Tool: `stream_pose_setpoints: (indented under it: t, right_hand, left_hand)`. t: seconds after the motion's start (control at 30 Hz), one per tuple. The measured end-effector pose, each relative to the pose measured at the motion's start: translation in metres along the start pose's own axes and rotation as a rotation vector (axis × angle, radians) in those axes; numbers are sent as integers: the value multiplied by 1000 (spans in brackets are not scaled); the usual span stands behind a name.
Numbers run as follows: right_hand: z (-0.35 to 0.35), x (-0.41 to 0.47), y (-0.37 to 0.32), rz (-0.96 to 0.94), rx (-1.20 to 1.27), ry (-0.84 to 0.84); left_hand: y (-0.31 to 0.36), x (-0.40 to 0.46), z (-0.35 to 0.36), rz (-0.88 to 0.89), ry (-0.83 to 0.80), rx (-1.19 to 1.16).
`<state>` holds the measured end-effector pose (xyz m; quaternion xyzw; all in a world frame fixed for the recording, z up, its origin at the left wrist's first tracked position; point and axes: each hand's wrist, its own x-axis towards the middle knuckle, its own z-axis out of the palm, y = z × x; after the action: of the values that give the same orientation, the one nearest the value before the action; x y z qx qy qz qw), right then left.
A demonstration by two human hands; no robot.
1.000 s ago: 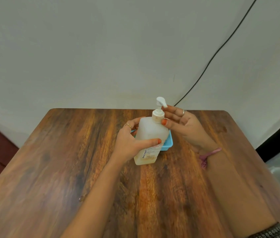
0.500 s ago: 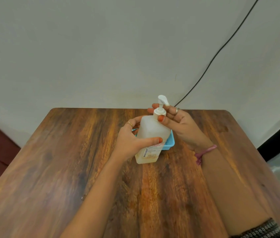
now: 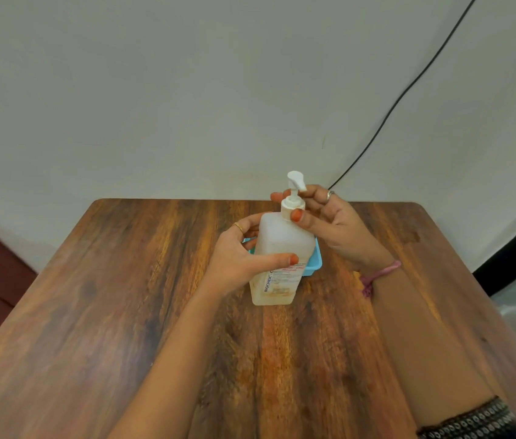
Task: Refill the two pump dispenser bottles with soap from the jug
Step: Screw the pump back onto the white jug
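Left hand [image 3: 234, 259]: curled around the pump bottle [image 3: 282, 255] body, steadying it upright on the tabletop [image 3: 123, 296].
Right hand [image 3: 332, 223]: thumb and fingers pinching the pump collar [image 3: 292, 206].

Bottle mid-counter, a hand on either side.

The pump bottle [image 3: 282, 258] stands upright on the counter [image 3: 123, 296], toward its far edge, with a small tray [image 3: 315, 264] just behind it. The left hand [image 3: 237, 258] wraps its body from the left; the right hand [image 3: 329, 223] holds the pump collar [image 3: 291, 208] on top. A cable [image 3: 408, 90] runs up the wall behind.
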<state>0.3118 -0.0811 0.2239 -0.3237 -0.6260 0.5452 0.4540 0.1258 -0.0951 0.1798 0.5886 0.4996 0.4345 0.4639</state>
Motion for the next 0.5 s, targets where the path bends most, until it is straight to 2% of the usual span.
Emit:
stream_pose_setpoints:
  t: [0.13,0.23,0.4,0.5]
  right_hand:
    - [-5,3,-5,53,-248,89]
    - [0,3,-3,26,-303,174]
    - [-9,-3,-6,63,-194,-33]
    - [-4,0,-2,67,-283,79]
  left_hand:
    - [1,-2,1,28,53,83]
    - [1,-2,3,43,68,125]
    - [-5,-1,0,24,82,102]
    - [-7,-1,3,21,74,108]
